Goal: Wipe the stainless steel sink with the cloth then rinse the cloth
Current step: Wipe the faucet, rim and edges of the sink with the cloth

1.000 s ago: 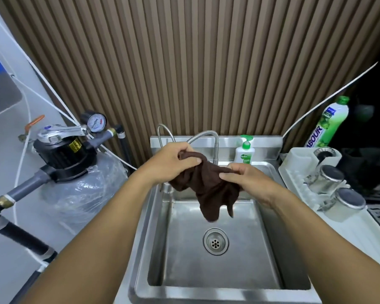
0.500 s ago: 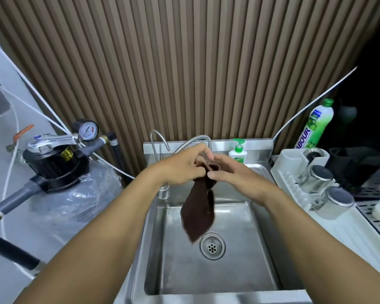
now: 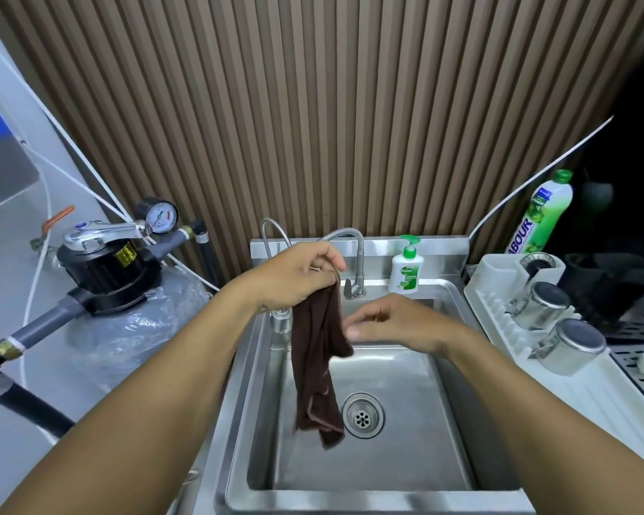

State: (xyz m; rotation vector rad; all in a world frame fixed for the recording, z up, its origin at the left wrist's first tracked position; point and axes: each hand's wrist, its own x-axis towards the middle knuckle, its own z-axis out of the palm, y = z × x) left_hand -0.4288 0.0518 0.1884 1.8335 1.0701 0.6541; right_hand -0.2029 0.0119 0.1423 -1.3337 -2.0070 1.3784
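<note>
A dark brown cloth (image 3: 318, 362) hangs down over the stainless steel sink (image 3: 406, 459), its lower end near the drain (image 3: 362, 415). My left hand (image 3: 298, 276) pinches the cloth's top corner above the basin's back left. My right hand (image 3: 391, 323) hovers just right of the cloth with fingers loosely bent, holding nothing; its fingertips are close to the cloth's right edge. The tap (image 3: 354, 262) with its flexible spout stands behind my hands at the sink's back rim.
A green-capped soap pump bottle (image 3: 406, 267) stands on the sink's back ledge. A white drying rack (image 3: 517, 321) with steel cups (image 3: 569, 345) is on the right, a dish-soap bottle (image 3: 541, 213) behind it. A pressure tank with gauge (image 3: 160, 216) sits at the left.
My right hand has let go of the cloth and dropped lower to the right. The cloth now hangs full length from my left hand alone.
</note>
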